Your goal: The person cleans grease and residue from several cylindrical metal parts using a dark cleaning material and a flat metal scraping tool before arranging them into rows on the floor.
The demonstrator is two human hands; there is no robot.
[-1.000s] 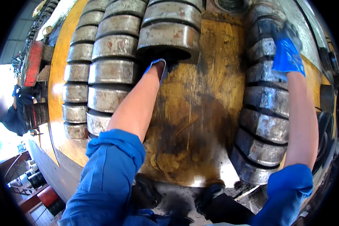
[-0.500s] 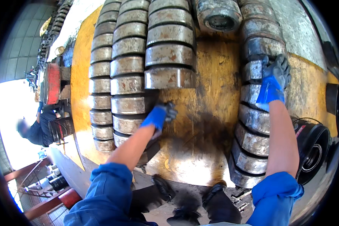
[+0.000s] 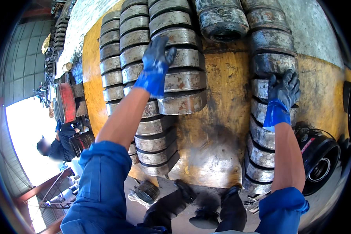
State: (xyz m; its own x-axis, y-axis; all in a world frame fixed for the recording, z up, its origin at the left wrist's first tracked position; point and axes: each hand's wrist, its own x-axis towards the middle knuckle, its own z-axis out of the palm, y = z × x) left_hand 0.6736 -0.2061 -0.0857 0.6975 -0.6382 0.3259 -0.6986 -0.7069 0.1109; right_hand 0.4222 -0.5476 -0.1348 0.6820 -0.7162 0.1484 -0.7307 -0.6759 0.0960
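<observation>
My left hand (image 3: 156, 58), in a blue and dark grey glove, lies over a row of wide steel rings (image 3: 185, 80) with its fingers spread. It grips nothing that I can see. My right hand (image 3: 284, 91), gloved alike, rests on the right-hand row of steel rings (image 3: 275, 64), thumb apart from the fingers. Each row has several scuffed, rust-spotted rings standing side by side. Left of the wide row runs a row of narrower rings (image 3: 154, 143), partly hidden by my left arm, with a smaller row (image 3: 110, 64) beyond it.
The rings stand on a worn yellow surface (image 3: 226, 89). A blackened hollow cylinder (image 3: 222, 21) lies at the far middle. To the right is a large black drum-like part (image 3: 318, 160). A red-rimmed wheel (image 3: 67, 103) and another person (image 3: 68, 136) are at the left.
My left hand has moved away from me, from the bare surface beside the narrower row onto the wide rings. My right hand stays on the right-hand row. The view has shifted slightly.
</observation>
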